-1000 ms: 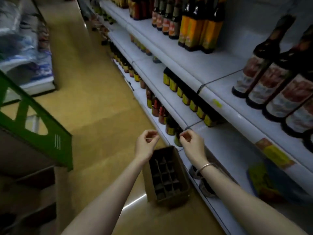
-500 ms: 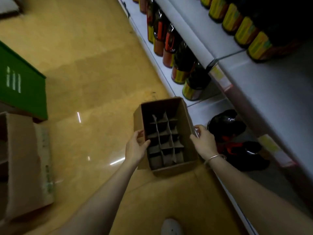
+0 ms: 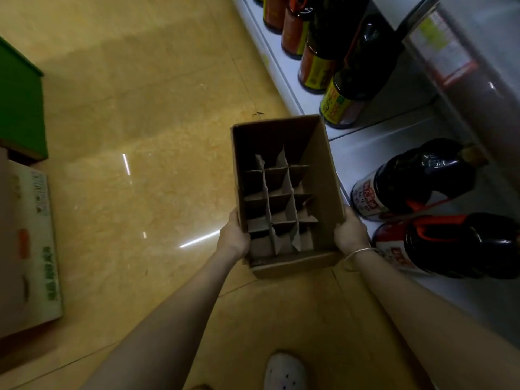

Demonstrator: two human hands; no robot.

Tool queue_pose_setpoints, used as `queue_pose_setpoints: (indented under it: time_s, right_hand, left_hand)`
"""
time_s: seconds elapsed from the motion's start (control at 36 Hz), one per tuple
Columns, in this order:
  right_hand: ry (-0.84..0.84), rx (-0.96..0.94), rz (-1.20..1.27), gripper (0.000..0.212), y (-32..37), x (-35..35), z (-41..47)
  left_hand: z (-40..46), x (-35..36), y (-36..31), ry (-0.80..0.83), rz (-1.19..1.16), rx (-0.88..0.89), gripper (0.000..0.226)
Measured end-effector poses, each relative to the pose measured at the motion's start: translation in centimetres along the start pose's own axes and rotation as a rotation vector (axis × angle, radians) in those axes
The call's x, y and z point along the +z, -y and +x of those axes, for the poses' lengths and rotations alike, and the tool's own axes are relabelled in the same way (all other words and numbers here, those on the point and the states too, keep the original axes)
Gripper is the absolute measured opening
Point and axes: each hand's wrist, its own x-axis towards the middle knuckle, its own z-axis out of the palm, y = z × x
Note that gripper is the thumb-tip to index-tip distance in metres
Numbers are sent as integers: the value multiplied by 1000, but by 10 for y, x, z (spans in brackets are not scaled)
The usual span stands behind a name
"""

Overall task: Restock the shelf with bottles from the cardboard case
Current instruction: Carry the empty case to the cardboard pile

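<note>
Your left hand and right hand grip the matte cardboard case by its sides, beside the bottom shelf; your fingertips are hidden. Its thin dividers form bottle-free cells; glossy dark bottles lie alongside.

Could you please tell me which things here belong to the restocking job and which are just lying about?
Job: cardboard case, held by left hand and right hand; bottles; shelf.
Lying about: green box; printed carton; white shoe.
</note>
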Motion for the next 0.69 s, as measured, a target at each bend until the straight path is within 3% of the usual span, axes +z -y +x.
queue_pose_setpoints:
  time_s: [0.11,0.33,0.69]
  right_hand:
    - [-45,-3,38,41,4,1,-9]
    - [-4,-74,31,48,38,-21,-60]
    - [108,-402,-65,48,192,-61,-194]
  left_hand:
    - [-5,-6,-2,4,-40,-11,54]
    - [-63,-54,-6,-27,-152,-51,57]
    - [-211,-213,-21,-229,-407,-139,62]
